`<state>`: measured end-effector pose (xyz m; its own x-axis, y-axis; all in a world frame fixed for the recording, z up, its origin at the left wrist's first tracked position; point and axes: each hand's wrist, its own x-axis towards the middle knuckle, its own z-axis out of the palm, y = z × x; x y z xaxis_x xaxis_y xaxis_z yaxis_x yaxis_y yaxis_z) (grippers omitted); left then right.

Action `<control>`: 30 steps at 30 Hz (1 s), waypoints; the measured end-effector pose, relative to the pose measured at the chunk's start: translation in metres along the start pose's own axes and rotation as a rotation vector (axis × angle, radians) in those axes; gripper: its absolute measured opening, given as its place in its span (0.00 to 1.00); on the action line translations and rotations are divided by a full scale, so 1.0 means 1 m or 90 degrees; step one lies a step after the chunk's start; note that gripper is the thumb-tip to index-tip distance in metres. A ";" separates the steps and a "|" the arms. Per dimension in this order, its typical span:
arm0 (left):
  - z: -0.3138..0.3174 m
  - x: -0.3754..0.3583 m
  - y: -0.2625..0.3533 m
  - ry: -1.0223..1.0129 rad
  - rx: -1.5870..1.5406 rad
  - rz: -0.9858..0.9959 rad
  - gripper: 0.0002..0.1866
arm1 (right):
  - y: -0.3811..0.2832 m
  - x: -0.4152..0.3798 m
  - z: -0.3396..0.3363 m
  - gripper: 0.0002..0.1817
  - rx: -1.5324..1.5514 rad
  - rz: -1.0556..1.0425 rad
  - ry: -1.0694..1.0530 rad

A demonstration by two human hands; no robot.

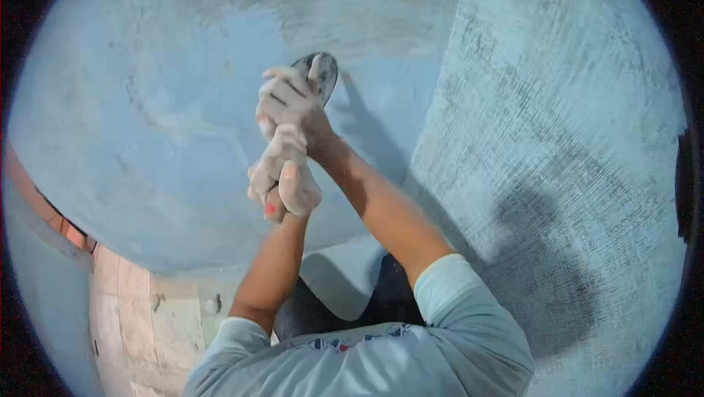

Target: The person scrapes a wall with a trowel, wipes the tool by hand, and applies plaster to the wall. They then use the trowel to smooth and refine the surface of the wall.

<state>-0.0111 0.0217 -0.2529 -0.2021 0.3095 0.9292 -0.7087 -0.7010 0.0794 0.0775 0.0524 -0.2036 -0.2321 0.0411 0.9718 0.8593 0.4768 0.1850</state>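
Note:
A dusty long-handled tool with a dark, rounded, disc-like head [328,82] stretches across both my hands, its head against or close over the blue-grey wall [220,67]. My right hand [292,104] is closed around the tool just behind the head, one finger lying along the head. Below it, my left hand [284,173] grips the rear part, thumb and fingers wrapped round. A brownish butt end [273,206] with a red spot pokes out under the left hand. Pale dust coats both hands. Most of the tool's body is hidden, so I cannot tell its exact kind.
On the right, a rougher, cross-scratched wall face [557,104] meets the smoother one at a corner and carries my shadow. Pale floor tiles [132,302] with small knobs or lumps [213,304] lie at lower left. My dark-trousered legs [392,291] are close to the wall.

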 end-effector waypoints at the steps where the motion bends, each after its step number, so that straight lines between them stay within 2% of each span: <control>1: -0.002 0.002 0.004 -0.021 -0.022 0.002 0.08 | 0.002 -0.003 0.002 0.05 0.010 0.002 -0.012; 3: -0.002 0.017 0.014 -0.071 -0.075 0.009 0.07 | -0.010 0.003 0.002 0.03 -0.010 0.039 0.019; 5: -0.003 0.022 0.031 0.034 -0.117 -0.023 0.07 | -0.037 0.014 0.001 0.06 0.003 0.067 0.034; 6: -0.005 0.019 0.032 0.013 -0.147 0.007 0.08 | -0.040 0.015 0.001 0.05 -0.041 0.042 0.019; 7: -0.008 0.016 0.029 -0.011 -0.178 0.038 0.08 | -0.026 0.011 0.001 0.05 -0.038 0.025 0.026; 8: -0.005 0.006 0.016 -0.004 -0.005 0.007 0.09 | -0.006 -0.001 0.003 0.05 -0.032 0.014 0.030; 10: 0.001 0.003 -0.014 0.022 -0.084 0.030 0.11 | 0.006 -0.011 0.003 0.06 -0.069 -0.023 0.024; 11: -0.008 0.006 -0.011 0.024 -0.169 -0.003 0.12 | 0.001 -0.013 0.004 0.05 -0.049 -0.004 0.013; 13: -0.001 0.015 0.012 -0.009 -0.078 0.018 0.12 | -0.007 -0.005 0.007 0.06 -0.023 0.026 0.000; 16: -0.003 0.010 0.020 -0.030 -0.153 0.064 0.11 | -0.010 -0.005 0.002 0.07 -0.020 0.003 0.004; 17: -0.001 0.008 0.009 -0.026 -0.134 -0.004 0.11 | -0.005 -0.006 -0.001 0.07 -0.022 -0.014 0.008; 18: 0.000 -0.001 -0.005 -0.020 -0.107 -0.081 0.10 | 0.015 -0.016 0.007 0.05 0.043 -0.016 0.090; 19: -0.001 -0.008 -0.014 -0.012 -0.077 -0.162 0.10 | 0.019 -0.020 -0.001 0.05 -0.034 0.000 0.080; 20: -0.003 -0.007 -0.023 0.048 -0.137 -0.211 0.10 | 0.023 -0.024 -0.008 0.05 -0.111 0.015 0.069; 22: -0.001 -0.002 -0.011 -0.053 -0.078 -0.084 0.09 | 0.012 -0.018 -0.014 0.04 -0.075 0.036 0.056; 24: 0.009 -0.003 0.019 -0.066 0.089 -0.025 0.08 | -0.011 -0.009 -0.018 0.04 -0.012 -0.002 0.056; 26: -0.011 -0.032 -0.019 -0.004 0.132 0.023 0.08 | -0.006 -0.002 -0.023 0.05 -0.015 -0.033 0.034; 27: -0.006 -0.027 -0.016 0.002 0.119 -0.033 0.08 | -0.005 -0.001 -0.023 0.05 -0.012 -0.047 0.025; 28: 0.000 -0.021 -0.012 0.008 0.107 -0.089 0.08 | 0.027 -0.015 -0.019 0.08 -0.031 -0.050 0.020; 29: 0.005 -0.016 -0.008 0.016 0.094 -0.144 0.09 | 0.035 -0.020 -0.020 0.07 -0.155 -0.042 0.016; 30: -0.005 -0.015 -0.024 0.066 -0.011 -0.210 0.10 | 0.041 -0.030 -0.013 0.06 -0.124 0.018 0.005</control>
<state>0.0055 0.0367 -0.2703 -0.0277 0.5822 0.8126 -0.7585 -0.5417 0.3623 0.1254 0.0590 -0.2229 -0.2040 0.0442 0.9780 0.9374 0.2969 0.1822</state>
